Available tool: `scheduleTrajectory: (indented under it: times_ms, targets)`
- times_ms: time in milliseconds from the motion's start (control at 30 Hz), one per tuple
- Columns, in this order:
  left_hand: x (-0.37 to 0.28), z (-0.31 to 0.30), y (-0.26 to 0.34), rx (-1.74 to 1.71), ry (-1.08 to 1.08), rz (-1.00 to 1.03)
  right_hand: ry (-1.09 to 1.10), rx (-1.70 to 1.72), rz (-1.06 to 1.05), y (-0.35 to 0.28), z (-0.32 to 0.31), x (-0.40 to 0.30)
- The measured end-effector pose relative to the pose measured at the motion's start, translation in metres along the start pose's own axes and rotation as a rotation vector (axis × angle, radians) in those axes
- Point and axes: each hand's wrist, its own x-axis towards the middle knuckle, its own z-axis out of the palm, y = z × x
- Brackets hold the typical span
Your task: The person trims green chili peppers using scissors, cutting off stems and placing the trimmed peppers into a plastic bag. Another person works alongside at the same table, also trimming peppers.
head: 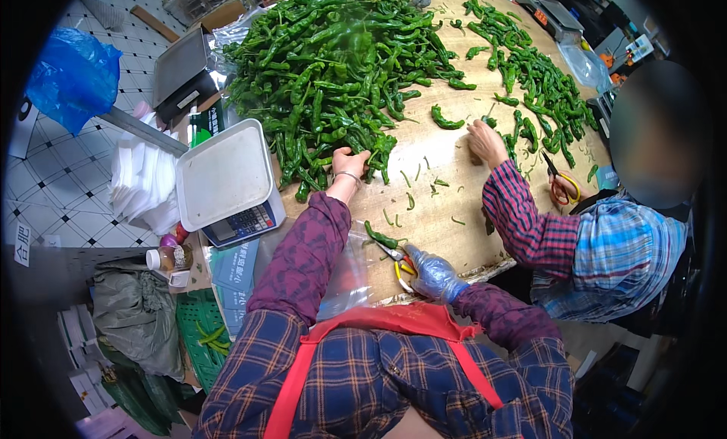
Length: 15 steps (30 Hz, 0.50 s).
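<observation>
My bare left hand (349, 164), a bracelet at its wrist, touches the near edge of a large heap of green peppers (335, 70). Its fingers are partly hidden among the peppers, so a grip on one cannot be made out. Near the table's front edge, my right hand (436, 274) wears a thin blue plastic glove and holds scissors (404, 268) with yellow and red handles. Their blades point away to the left, close beside a single green pepper (381, 236). Cut stems (410, 200) lie scattered on the wooden tabletop (454, 189) between my hands.
At left stand a white weighing scale (227, 175) and a dark scale (180, 70). A co-worker's hand (487, 141) reaches in from the right; their other hand holds scissors (565, 189). More peppers (545, 93) spread along the right side. Clear plastic bags (346, 268) lie under my left arm.
</observation>
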Motion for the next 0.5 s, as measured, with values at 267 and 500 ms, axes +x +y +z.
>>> scheduleTrajectory:
  times_ms: [267,500]
  targets:
    - [-0.076,-0.085,0.015,-0.424,-0.651,-0.319,-0.110,0.859,0.025,0.005,-0.035,-0.025]
    - [-0.142,-0.119,0.018,-0.302,-0.669,-0.197,-0.102,0.778,0.019,-0.011,-0.069,0.003]
